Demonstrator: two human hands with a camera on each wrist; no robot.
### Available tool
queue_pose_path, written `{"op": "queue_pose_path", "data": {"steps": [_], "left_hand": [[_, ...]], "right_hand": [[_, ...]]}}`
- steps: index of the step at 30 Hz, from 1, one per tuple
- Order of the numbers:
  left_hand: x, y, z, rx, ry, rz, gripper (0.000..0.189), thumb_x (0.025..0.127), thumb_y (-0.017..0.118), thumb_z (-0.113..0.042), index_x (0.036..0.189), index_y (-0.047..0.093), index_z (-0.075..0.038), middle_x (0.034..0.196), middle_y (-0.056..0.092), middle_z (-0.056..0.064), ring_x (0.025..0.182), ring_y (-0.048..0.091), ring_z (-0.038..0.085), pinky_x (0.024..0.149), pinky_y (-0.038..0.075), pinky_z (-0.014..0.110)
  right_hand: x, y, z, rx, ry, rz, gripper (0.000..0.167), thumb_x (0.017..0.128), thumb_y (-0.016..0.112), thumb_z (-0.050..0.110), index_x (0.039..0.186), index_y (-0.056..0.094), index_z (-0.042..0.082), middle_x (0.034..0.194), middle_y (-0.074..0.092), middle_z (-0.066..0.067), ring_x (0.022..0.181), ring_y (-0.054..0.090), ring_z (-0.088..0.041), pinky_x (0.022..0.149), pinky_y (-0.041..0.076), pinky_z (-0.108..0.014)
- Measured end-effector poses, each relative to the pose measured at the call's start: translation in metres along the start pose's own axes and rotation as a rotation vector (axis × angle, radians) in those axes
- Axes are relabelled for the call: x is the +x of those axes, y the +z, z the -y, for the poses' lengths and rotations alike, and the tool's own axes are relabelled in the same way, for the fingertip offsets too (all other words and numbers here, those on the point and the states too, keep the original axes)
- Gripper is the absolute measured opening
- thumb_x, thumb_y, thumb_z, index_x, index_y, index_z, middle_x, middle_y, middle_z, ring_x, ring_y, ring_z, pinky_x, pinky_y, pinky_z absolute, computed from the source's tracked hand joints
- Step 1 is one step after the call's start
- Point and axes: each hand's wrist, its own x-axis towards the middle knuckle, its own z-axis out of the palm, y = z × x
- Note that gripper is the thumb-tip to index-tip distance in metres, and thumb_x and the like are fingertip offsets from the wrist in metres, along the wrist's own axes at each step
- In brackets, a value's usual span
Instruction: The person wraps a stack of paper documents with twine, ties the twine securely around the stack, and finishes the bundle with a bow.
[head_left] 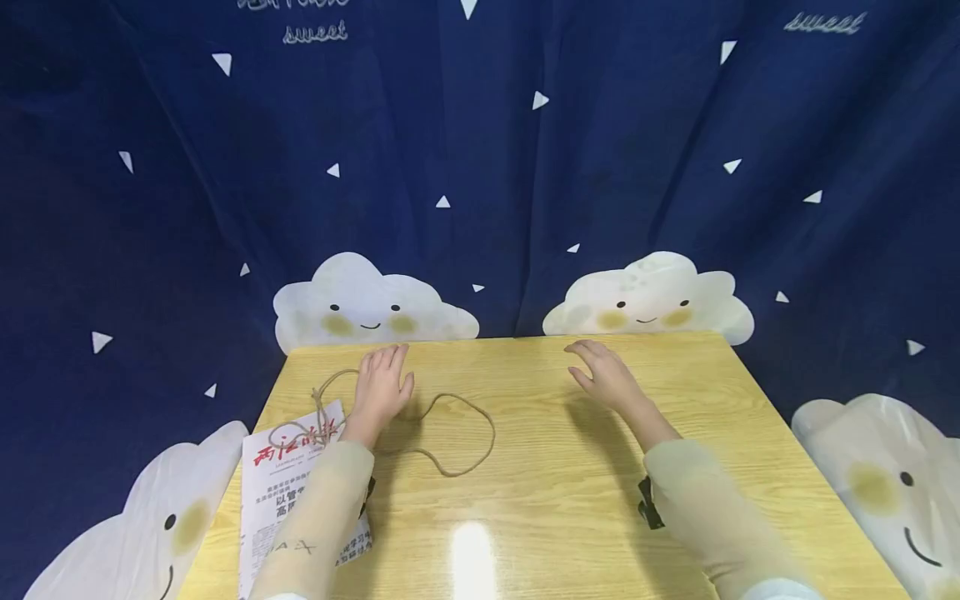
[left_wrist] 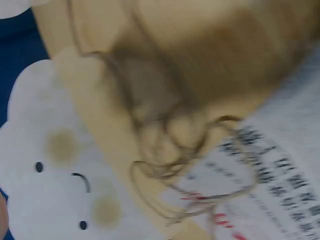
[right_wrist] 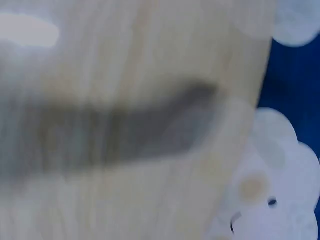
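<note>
My left hand hovers over the left part of the table, fingers fairly straight and holding nothing. Beneath and around it runs a thin tan cord, with a loop out to the right and a tangle on the left. In the left wrist view the tangled cord overlaps a printed newspaper. That newspaper lies under my left forearm, which hides part of it. My right hand is raised above the right half of the table with loosely bent fingers and nothing in them.
The wooden table ends at the back against a dark blue curtain with white triangles and smiling clouds. More curtain hangs along both sides. A bright reflection shows near the front edge. Both wrist views are blurred.
</note>
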Motion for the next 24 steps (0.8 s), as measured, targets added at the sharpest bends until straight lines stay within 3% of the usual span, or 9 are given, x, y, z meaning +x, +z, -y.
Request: {"op": "queue_pose_path", "data": {"steps": [4, 9, 13, 18, 24], "left_hand": [[-0.023, 0.012, 0.005, -0.024, 0.071, -0.035, 0.04, 0.085, 0.057, -0.018, 0.12, 0.05, 0.0, 0.115, 0.054, 0.016, 0.108, 0.048, 0.031, 0.096, 0.037, 0.046], [-0.051, 0.031, 0.012, -0.097, 0.11, 0.003, 0.033, 0.08, 0.063, -0.012, 0.11, 0.057, 0.001, 0.107, 0.058, 0.013, 0.102, 0.053, 0.03, 0.093, 0.041, 0.046], [-0.073, 0.042, 0.016, -0.183, 0.091, 0.088, 0.029, 0.077, 0.066, -0.008, 0.104, 0.061, 0.001, 0.103, 0.06, 0.014, 0.098, 0.056, 0.032, 0.091, 0.043, 0.048], [-0.092, 0.053, 0.02, -0.172, 0.031, 0.196, 0.033, 0.074, 0.067, -0.009, 0.105, 0.061, 0.0, 0.104, 0.06, 0.015, 0.098, 0.056, 0.034, 0.091, 0.043, 0.048], [-0.102, 0.062, 0.018, -0.161, 0.034, 0.2, 0.022, 0.074, 0.068, -0.005, 0.096, 0.063, -0.002, 0.088, 0.06, 0.01, 0.086, 0.057, 0.03, 0.088, 0.044, 0.048]], "right_hand": [[-0.007, 0.03, 0.02, 0.051, -0.078, -0.013, 0.029, 0.082, 0.066, 0.007, 0.11, 0.06, 0.004, 0.108, 0.06, -0.011, 0.103, 0.056, -0.03, 0.085, 0.047, -0.047], [-0.017, 0.066, 0.047, 0.116, -0.124, 0.072, 0.031, 0.081, 0.067, 0.004, 0.112, 0.059, 0.004, 0.109, 0.059, -0.009, 0.104, 0.055, -0.026, 0.09, 0.047, -0.041], [-0.026, 0.089, 0.064, 0.137, -0.148, 0.185, 0.037, 0.082, 0.065, 0.003, 0.118, 0.056, 0.004, 0.115, 0.056, -0.01, 0.108, 0.053, -0.026, 0.094, 0.045, -0.038], [-0.032, 0.111, 0.081, 0.127, -0.206, 0.296, 0.038, 0.086, 0.062, 0.007, 0.122, 0.054, 0.004, 0.123, 0.053, -0.014, 0.115, 0.05, -0.029, 0.098, 0.041, -0.04], [-0.04, 0.126, 0.093, 0.118, -0.266, 0.313, 0.031, 0.089, 0.057, 0.007, 0.12, 0.056, 0.004, 0.121, 0.055, -0.012, 0.114, 0.052, -0.027, 0.099, 0.041, -0.039]]}}
